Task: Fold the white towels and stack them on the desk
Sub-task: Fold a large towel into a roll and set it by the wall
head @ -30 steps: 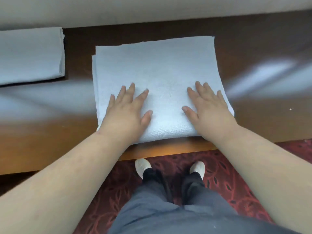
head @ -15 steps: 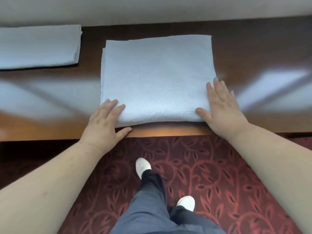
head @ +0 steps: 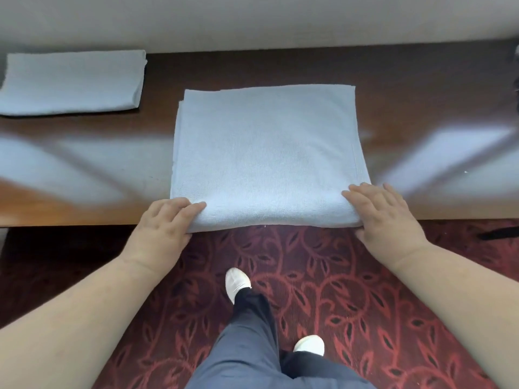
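A white towel (head: 266,153), folded into a thick square, lies flat on the dark wooden desk (head: 421,113), its near fold overhanging the desk's front edge a little. My left hand (head: 165,220) grips the towel's near left corner, fingers curled over the top. My right hand (head: 384,211) holds the near right corner, fingers on top and thumb under the fold. A second folded white towel (head: 73,81) lies apart at the desk's back left.
A pale wall (head: 252,18) runs along the back of the desk. Glossy reflections streak the desk top. Below the front edge is red patterned carpet (head: 365,304), where my legs and white shoes (head: 237,283) stand.
Both hands slid from lying flat on the towel out to its near corners and closed on them. I have stepped back from the desk.
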Motion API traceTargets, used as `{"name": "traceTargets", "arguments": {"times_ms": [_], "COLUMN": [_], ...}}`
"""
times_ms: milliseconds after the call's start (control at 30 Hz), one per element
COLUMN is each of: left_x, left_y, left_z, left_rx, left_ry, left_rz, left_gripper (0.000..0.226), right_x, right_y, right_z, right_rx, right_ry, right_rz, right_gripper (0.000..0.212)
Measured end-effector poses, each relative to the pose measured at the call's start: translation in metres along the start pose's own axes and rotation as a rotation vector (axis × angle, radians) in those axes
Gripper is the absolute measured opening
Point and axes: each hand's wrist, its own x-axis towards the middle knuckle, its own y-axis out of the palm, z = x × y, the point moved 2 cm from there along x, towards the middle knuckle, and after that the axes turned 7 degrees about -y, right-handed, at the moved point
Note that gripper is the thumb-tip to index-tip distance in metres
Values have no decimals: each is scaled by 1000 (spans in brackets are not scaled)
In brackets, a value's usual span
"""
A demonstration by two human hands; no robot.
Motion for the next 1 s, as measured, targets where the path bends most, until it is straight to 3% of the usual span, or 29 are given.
{"name": "traceTargets", "arguments": {"times_ms": [167, 300, 367, 467, 600, 700, 800, 900, 1000], "left_x": [3, 22, 37, 57, 101, 136, 169, 203, 233], "left_y": [-10, -32, -46, -51, -45, -40, -34, -24, -9], "left_z": [0, 12, 14, 17, 24, 29, 32, 42, 56], "left_rx": [-58, -236, -408, -711, -961, -929, -872, -794, -710], "left_ry": [-50, -303, -469, -684, -715, -764, -824, -892, -942], "left_rz": [61, 135, 126, 57, -42, -102, -158, -158, -19], "left_gripper": [67, 57, 46, 37, 29, 24, 18, 30, 44], "right_x": [4, 17, 27, 45, 85, 118, 154, 186, 214], "right_y": [-7, -24, -37, -53, -55, -47, -46, -39, -25], "right_z": [-6, -13, -14, -10, -18, -33, -44, -62, -83], "right_rx": [59, 313, 507, 692, 817, 916, 824, 763, 731], "right_ry": [-33, 101, 256, 500, 668, 779, 838, 874, 922], "right_rz": [5, 48, 34, -146, -369, -539, -589, -543, -381], "right_gripper": [84, 65, 56, 38, 31, 34, 23, 15, 31]}}
